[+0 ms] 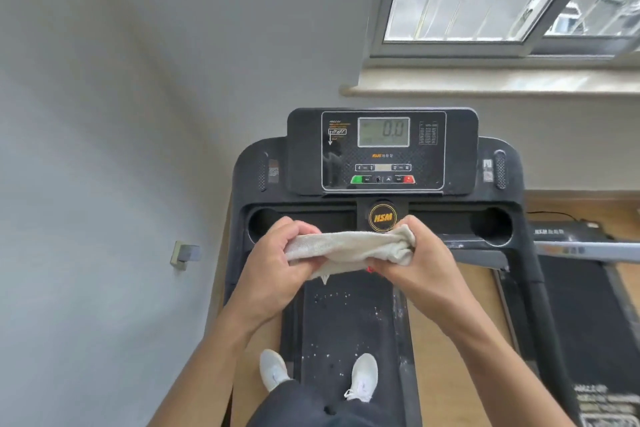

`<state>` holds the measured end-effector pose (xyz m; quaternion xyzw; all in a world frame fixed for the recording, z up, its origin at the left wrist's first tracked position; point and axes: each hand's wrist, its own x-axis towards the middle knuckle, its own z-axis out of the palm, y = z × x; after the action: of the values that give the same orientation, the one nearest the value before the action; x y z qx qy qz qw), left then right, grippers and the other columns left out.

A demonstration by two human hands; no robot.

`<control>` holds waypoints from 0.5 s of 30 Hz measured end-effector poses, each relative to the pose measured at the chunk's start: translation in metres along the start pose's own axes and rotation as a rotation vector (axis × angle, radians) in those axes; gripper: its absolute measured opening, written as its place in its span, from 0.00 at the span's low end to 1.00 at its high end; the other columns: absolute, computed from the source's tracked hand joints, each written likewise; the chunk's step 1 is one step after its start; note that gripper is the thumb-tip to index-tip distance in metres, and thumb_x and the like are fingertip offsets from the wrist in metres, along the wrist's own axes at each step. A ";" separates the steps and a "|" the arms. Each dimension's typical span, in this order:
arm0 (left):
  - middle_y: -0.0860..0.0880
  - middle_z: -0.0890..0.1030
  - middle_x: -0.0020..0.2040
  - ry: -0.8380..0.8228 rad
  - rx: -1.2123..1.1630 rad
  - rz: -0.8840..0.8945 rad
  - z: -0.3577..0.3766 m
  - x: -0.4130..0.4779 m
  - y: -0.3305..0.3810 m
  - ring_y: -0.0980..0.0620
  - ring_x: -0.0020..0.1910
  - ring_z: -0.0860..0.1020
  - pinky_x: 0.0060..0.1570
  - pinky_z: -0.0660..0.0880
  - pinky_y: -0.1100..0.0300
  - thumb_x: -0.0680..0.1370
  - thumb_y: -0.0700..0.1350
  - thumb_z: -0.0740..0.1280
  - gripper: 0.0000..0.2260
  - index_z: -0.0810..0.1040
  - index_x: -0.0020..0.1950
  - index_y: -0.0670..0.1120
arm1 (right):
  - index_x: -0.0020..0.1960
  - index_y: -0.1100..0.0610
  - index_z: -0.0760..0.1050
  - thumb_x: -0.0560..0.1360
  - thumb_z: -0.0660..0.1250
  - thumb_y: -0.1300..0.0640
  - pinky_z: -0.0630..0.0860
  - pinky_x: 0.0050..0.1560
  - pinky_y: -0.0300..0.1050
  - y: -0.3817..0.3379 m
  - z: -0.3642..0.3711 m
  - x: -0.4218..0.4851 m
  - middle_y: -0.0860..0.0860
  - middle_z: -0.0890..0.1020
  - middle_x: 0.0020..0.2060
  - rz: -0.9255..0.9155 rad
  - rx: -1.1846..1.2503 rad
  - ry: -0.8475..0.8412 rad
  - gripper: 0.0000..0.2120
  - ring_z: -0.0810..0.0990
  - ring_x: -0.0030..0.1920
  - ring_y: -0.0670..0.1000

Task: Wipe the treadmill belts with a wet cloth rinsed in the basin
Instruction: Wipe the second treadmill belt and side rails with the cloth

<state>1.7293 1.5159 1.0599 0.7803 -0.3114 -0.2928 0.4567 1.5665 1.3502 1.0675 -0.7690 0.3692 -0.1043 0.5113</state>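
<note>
Standing on treadmill belt (346, 326), you hold cloth (349, 246) stretched between hands, above belt, near console (382, 149). Left hand (277, 260) fingers curled round left end; right hand (415, 253) fingers clamped on bunched right end. Shoes (363, 376) on belt.

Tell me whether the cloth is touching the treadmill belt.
Apart. The head view shows the cloth gripped at both ends by the left hand and right hand, up at the height of the console, well above the treadmill belt underfoot.
</note>
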 end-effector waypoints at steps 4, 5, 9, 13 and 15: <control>0.51 0.83 0.44 -0.200 -0.150 -0.078 0.004 -0.013 0.023 0.56 0.43 0.81 0.45 0.77 0.62 0.74 0.49 0.80 0.13 0.79 0.52 0.50 | 0.47 0.55 0.73 0.69 0.82 0.44 0.72 0.43 0.45 0.011 -0.034 -0.018 0.47 0.79 0.38 0.047 0.178 -0.123 0.22 0.75 0.39 0.45; 0.51 0.83 0.43 -0.240 -0.185 -0.075 0.007 -0.019 0.029 0.56 0.43 0.81 0.46 0.77 0.61 0.74 0.53 0.79 0.15 0.77 0.52 0.49 | 0.48 0.55 0.73 0.68 0.80 0.42 0.70 0.44 0.46 0.012 -0.041 -0.022 0.47 0.78 0.38 0.041 0.228 -0.151 0.23 0.74 0.40 0.46; 0.50 0.73 0.38 -0.082 -0.229 0.026 0.028 -0.031 0.045 0.54 0.40 0.72 0.44 0.71 0.59 0.80 0.55 0.67 0.14 0.72 0.49 0.44 | 0.54 0.55 0.78 0.70 0.74 0.34 0.76 0.44 0.44 0.011 -0.066 -0.033 0.56 0.82 0.44 -0.036 0.347 -0.187 0.27 0.79 0.44 0.49; 0.44 0.78 0.44 0.072 -0.259 0.125 0.043 -0.034 0.052 0.52 0.43 0.76 0.48 0.75 0.57 0.81 0.51 0.65 0.10 0.75 0.52 0.45 | 0.53 0.51 0.80 0.81 0.71 0.51 0.78 0.46 0.67 0.021 -0.071 -0.032 0.58 0.83 0.45 -0.160 0.237 -0.058 0.05 0.81 0.45 0.64; 0.48 0.79 0.41 0.138 -0.204 0.153 0.046 -0.037 0.060 0.55 0.40 0.77 0.42 0.76 0.61 0.82 0.53 0.68 0.10 0.75 0.52 0.46 | 0.53 0.49 0.81 0.81 0.71 0.59 0.79 0.48 0.66 0.028 -0.073 -0.032 0.53 0.84 0.44 -0.197 0.176 0.009 0.05 0.82 0.45 0.60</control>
<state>1.6586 1.4954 1.1009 0.7220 -0.3063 -0.2329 0.5750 1.4921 1.3142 1.0837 -0.7534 0.2833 -0.1894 0.5624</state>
